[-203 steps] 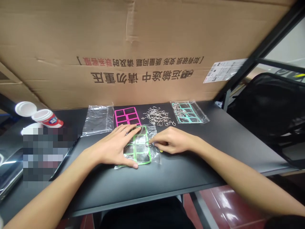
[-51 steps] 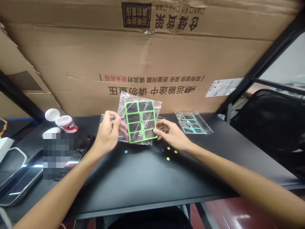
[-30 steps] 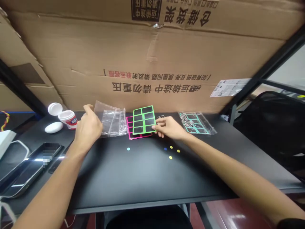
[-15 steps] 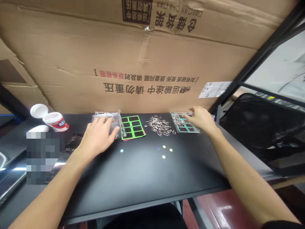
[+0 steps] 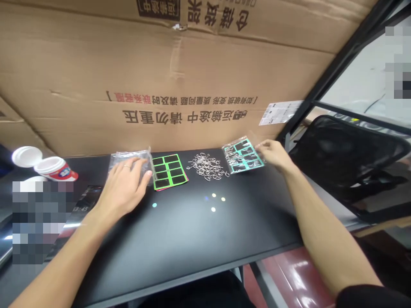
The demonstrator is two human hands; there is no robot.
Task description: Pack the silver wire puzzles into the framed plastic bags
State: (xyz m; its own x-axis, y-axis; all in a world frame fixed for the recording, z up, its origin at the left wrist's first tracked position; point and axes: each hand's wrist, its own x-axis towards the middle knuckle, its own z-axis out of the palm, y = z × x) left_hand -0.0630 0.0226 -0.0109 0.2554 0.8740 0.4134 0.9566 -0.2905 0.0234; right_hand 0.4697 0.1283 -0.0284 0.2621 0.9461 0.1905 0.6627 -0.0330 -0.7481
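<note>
My left hand (image 5: 126,184) lies with its fingers apart on a stack of clear plastic bags (image 5: 133,156) and wears a ring. Right beside the stack is a green card with black rectangles (image 5: 169,172), a pink edge showing beneath it. A loose heap of bent silver wire pieces (image 5: 208,167) sits in the middle. My right hand (image 5: 272,154) pinches the right edge of a clear plastic bag (image 5: 244,156). Inside that bag are a teal card with black rectangles and more silver wire pieces. The bag's far side looks raised from the table.
Small round dots, one cyan (image 5: 154,205) and several pale or blue, lie on the black table (image 5: 180,239). At left stand an open red-and-white tub (image 5: 59,169) and a dark screen (image 5: 85,201). A cardboard wall (image 5: 192,64) closes the back; a black chair (image 5: 334,167) is right.
My right hand has closed on the right edge of the bag with the teal card, and the bag has turned and tilted up. My left hand stays on the stack. The whole view has shifted.
</note>
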